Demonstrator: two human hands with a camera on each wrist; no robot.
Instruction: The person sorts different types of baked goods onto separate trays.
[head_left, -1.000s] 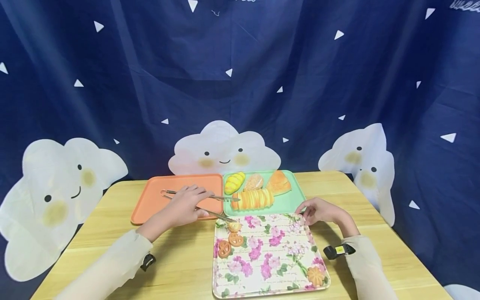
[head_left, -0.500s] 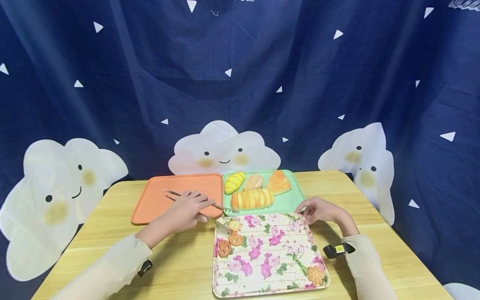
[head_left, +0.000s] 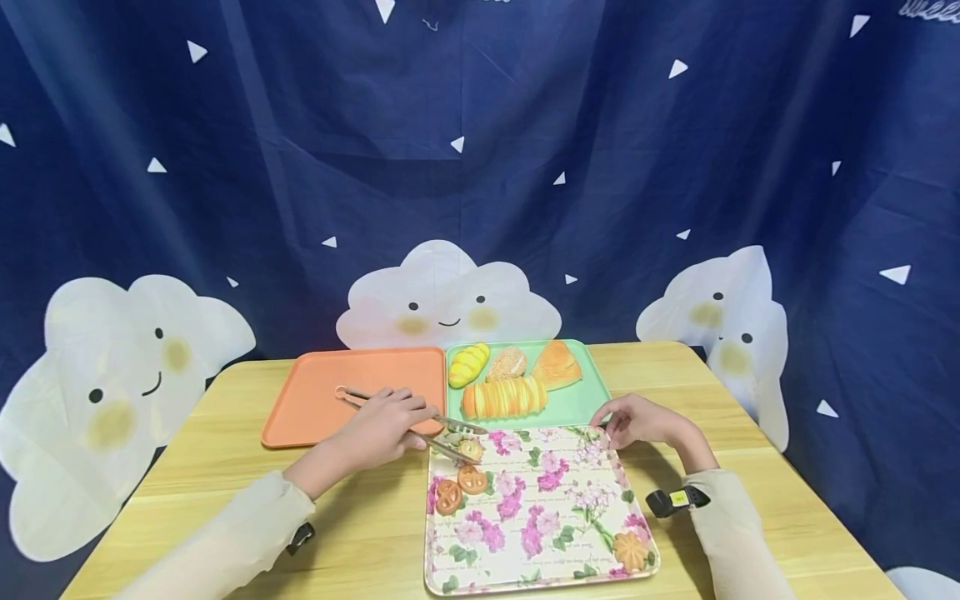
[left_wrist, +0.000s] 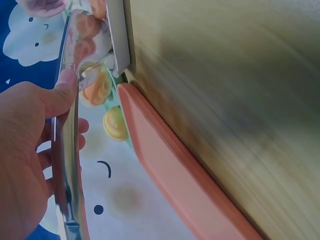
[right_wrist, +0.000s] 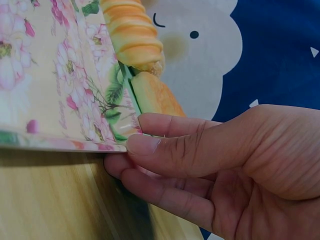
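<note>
My left hand grips a pair of metal tongs, thumb on one arm and fingers on the other. The tongs' tips are spread around a pale round cookie at the far left corner of the floral tray. Two pretzel-shaped cookies lie just nearer on that tray, and a brown flower-shaped cookie sits in its near right corner. My right hand pinches the tray's far right corner, thumb on the rim and fingers beneath.
Behind the floral tray stands a green tray with a sliced loaf, a yellow roll, a sesame bun and a triangular pastry. An orange tray lies left of it. All rest on a wooden table before a blue curtain.
My left hand has moved a little right and nearer, bringing the tongs' tips from beside the loaf and the cookie to around the pale cookie. The right hand keeps its place.
</note>
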